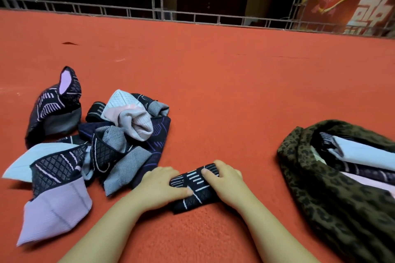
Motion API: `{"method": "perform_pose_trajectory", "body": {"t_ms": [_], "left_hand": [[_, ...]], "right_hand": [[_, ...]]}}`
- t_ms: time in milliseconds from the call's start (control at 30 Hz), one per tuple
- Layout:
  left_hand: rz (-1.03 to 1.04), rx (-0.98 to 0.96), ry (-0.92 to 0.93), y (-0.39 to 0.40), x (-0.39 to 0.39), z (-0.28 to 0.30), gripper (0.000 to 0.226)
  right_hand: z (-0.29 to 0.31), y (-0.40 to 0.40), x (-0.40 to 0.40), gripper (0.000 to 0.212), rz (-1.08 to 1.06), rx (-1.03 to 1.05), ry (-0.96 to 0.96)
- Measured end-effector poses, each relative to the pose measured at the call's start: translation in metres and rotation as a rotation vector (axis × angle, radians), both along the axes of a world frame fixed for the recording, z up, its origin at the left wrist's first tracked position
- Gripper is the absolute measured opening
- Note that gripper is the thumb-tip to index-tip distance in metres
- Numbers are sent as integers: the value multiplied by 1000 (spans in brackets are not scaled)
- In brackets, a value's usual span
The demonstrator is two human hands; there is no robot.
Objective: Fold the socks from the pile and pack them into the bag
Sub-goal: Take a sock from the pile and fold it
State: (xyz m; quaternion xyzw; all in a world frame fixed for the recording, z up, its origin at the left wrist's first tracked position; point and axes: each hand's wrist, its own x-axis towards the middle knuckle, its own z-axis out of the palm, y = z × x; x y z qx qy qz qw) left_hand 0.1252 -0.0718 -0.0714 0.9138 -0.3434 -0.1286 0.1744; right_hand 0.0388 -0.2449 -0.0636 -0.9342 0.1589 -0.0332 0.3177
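- A folded black sock with white dash marks lies on the orange carpet, near the middle of the scene and close to the person.
- Its long axis runs on a slant, from near left to far right; the far-right end sits under the right hand.
- The left hand rests on the sock's left side, thumb laid across the fabric and fingers curled over its left edge, holding it down.
- The right hand grips the far-right end, fingers bent over the top of the fold and the thumb pressing on the patterned face.
- The pile of loose socks lies to the left, touching or nearly touching the left hand; it mixes black, navy, grey, pale blue and lilac pieces.
- One dark sock with lilac stripes stands apart at the pile's far left, its open cuff pointing up.
- The bag, leopard print in olive and black, sits to the right, apart from the hands, its mouth open toward the left.
- Inside it, folded socks lie stacked, long sides running left to right, pale blue on top.
- A metal rail runs along the far edge of the carpet.
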Motion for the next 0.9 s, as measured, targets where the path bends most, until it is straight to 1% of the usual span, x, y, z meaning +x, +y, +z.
{"method": "perform_pose_trajectory", "body": {"t_ms": [67, 133, 167, 233, 300, 333, 367, 433, 533, 600, 667, 767, 833, 867, 900], "left_hand": [[103, -153, 77, -1, -10, -2, 54], [227, -410, 269, -1, -21, 1, 49], [272, -549, 371, -1, -26, 5, 46], [309, -768, 534, -7, -41, 17, 38], [308, -900, 631, -19, -53, 24, 33], [310, -932, 659, -27, -58, 30, 35], [306, -949, 679, -35, -64, 37, 39], [281, -929, 677, -54, -74, 50, 39], [182, -870, 626, -91, -92, 71, 32], [132, -880, 657, -118, -105, 82, 23], [102, -908, 688, -143, -117, 92, 20], [49, -954, 772, -180, -141, 107, 30], [4, -963, 836, -203, -160, 115, 37], [-17, -966, 804, -213, -167, 117, 39], [-32, -969, 722, -222, -173, 117, 41]], "right_hand": [[-6, 1, -5, 26, -66, 171, -97], [-8, 0, -11, 22, -112, 381, -157], [-6, -1, -14, 23, -123, 502, -173], [5, -3, -24, 36, -152, 726, -184], [17, -9, -32, 41, -174, 859, -179], [24, -15, -37, 41, -176, 897, -196], [32, -22, -45, 38, -183, 898, -222], [48, -38, -64, 31, -234, 803, -280], [68, -64, -96, 32, -360, 677, -366], [80, -79, -116, 33, -430, 619, -424], [91, -97, -135, 37, -482, 607, -474], [109, -131, -165, 41, -572, 591, -546], [117, -158, -185, 37, -655, 583, -567], [120, -171, -195, 35, -704, 588, -577], [122, -182, -204, 33, -758, 590, -590]]}}
